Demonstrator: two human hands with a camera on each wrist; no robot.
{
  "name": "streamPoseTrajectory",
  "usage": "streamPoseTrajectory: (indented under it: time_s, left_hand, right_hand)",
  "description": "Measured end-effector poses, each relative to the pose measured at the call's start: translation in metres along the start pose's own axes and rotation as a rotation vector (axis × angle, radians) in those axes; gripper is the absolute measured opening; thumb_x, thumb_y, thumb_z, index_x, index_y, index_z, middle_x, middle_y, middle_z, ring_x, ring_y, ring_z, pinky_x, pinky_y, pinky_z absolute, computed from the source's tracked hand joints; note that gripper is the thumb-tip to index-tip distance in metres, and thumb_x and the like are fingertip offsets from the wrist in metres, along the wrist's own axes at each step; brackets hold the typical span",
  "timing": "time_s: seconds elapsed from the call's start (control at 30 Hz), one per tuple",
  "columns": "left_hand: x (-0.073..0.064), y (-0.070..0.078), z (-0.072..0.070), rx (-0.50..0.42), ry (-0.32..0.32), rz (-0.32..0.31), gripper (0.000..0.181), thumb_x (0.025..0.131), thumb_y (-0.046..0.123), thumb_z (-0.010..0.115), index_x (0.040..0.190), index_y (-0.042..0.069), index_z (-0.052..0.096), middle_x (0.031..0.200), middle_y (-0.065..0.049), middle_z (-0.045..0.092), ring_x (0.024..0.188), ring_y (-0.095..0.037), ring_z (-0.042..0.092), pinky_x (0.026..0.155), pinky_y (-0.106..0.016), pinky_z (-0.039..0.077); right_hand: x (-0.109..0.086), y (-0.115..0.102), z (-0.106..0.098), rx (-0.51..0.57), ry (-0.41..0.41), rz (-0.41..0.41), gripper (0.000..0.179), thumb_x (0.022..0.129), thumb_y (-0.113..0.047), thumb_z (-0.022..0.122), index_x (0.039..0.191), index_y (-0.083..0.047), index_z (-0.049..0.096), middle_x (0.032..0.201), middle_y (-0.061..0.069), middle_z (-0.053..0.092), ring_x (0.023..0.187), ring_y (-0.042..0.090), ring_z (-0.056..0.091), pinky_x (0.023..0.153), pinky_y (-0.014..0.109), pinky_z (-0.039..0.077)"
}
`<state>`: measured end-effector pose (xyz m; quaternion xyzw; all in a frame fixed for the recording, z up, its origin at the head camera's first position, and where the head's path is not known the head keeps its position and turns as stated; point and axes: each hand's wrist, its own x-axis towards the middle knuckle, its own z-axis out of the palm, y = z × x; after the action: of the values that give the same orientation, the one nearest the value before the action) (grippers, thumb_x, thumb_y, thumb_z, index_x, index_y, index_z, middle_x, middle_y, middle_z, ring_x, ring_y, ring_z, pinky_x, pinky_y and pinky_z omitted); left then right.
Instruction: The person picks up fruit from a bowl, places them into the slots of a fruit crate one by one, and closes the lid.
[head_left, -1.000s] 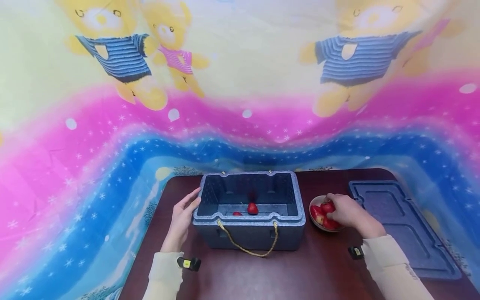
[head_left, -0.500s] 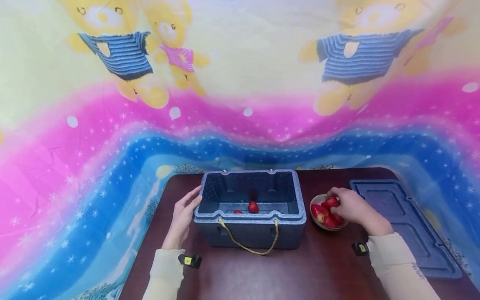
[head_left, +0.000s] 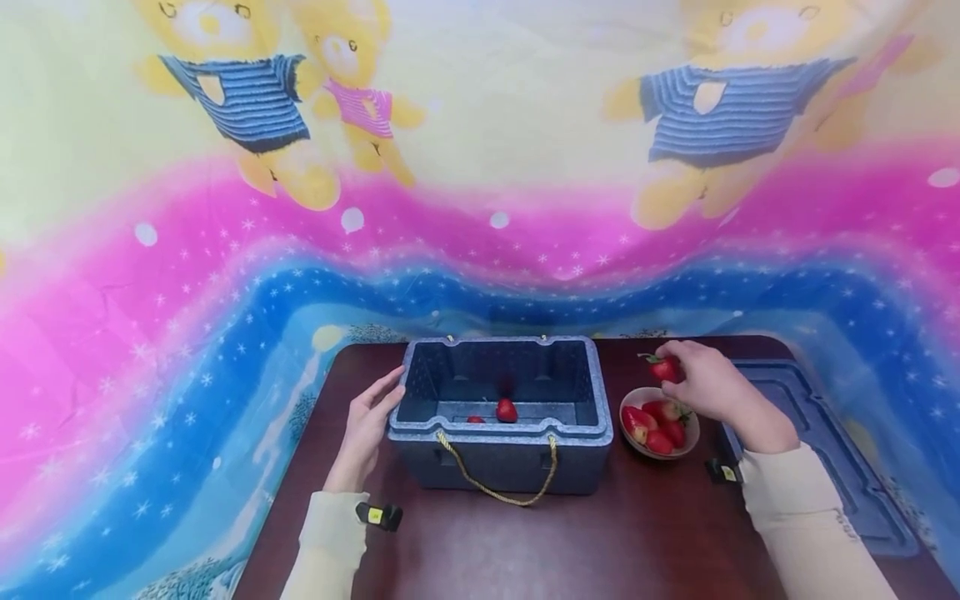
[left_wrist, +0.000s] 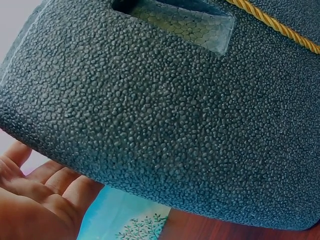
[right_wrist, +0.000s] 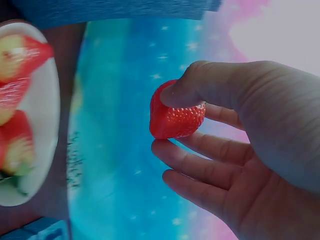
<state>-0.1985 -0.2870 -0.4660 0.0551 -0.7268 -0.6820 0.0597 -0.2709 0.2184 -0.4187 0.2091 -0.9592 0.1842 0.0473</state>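
Observation:
Between thumb and fingers my right hand (head_left: pixel 708 379) pinches a red strawberry (right_wrist: pixel 176 116), its green stem pointing left in the head view. The strawberry is held above the far rim of a small bowl (head_left: pixel 693 442) with several more strawberries (head_left: pixel 660 442) in it. My left hand (head_left: pixel 367 429) rests with extended fingers against the left side of a dark grey foam box (head_left: pixel 502 462). In the left wrist view, that hand's fingers (left_wrist: pixel 70 187) lie at the box's edge. Inside the box, a strawberry (head_left: pixel 506 410) lies on the floor, and another is partly hidden by the front wall.
A dark lid (head_left: pixel 832 475) lies at the table's right, partly behind my right forearm. A yellow rope handle (head_left: pixel 498 497) hangs on the box's front. The brown table (head_left: pixel 517 550) ends at a printed cloth backdrop (head_left: pixel 480 283).
My right hand has lifted a strawberry up and away from the bowl, leaving the others in it. My left hand stays at the box's side.

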Motion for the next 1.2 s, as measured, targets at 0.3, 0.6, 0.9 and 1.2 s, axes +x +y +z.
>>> streamPoseTrajectory:
  time_s: [0.3,0.6,0.9,1.2]
  left_hand:
    - [0.001,-0.001,0.001,0.004,0.000,-0.004,0.048,0.100,0.026,0.065,0.145,0.013,0.056,0.153,-0.010,0.046,0.142,-0.029,0.038,0.115,-0.052,0.029]
    - [0.001,-0.001,0.000,0.008,0.013,0.005,0.045,0.100,0.029,0.065,0.144,0.018,0.058,0.153,-0.006,0.047,0.143,-0.027,0.036,0.118,-0.054,0.025]
    - [0.001,-0.001,0.001,0.010,0.005,0.015,0.048,0.100,0.028,0.065,0.145,0.013,0.057,0.154,-0.011,0.046,0.144,-0.031,0.036,0.117,-0.056,0.025]
    - [-0.001,0.000,0.002,0.010,0.012,-0.003,0.047,0.100,0.031,0.065,0.144,0.018,0.058,0.153,-0.006,0.047,0.144,-0.028,0.035,0.118,-0.055,0.024]
  right_hand:
    - [0.006,-0.023,-0.028,-0.007,0.096,-0.049,0.048,0.080,-0.010,0.082,0.122,0.000,0.060,0.109,0.021,0.063,0.081,0.028,0.062,0.075,0.053,0.056]
    - [0.014,-0.041,-0.045,-0.014,0.115,-0.063,0.055,0.077,-0.008,0.084,0.126,0.000,0.059,0.113,0.023,0.061,0.086,0.032,0.062,0.073,0.052,0.057]
    - [0.018,-0.048,-0.049,0.009,0.115,-0.087,0.052,0.081,-0.009,0.082,0.127,0.000,0.059,0.116,0.023,0.061,0.091,0.036,0.065,0.075,0.053,0.057]
    - [0.021,-0.057,-0.052,0.019,0.102,-0.082,0.054,0.081,-0.011,0.083,0.128,-0.001,0.059,0.122,0.024,0.060,0.095,0.037,0.066,0.077,0.053,0.057]
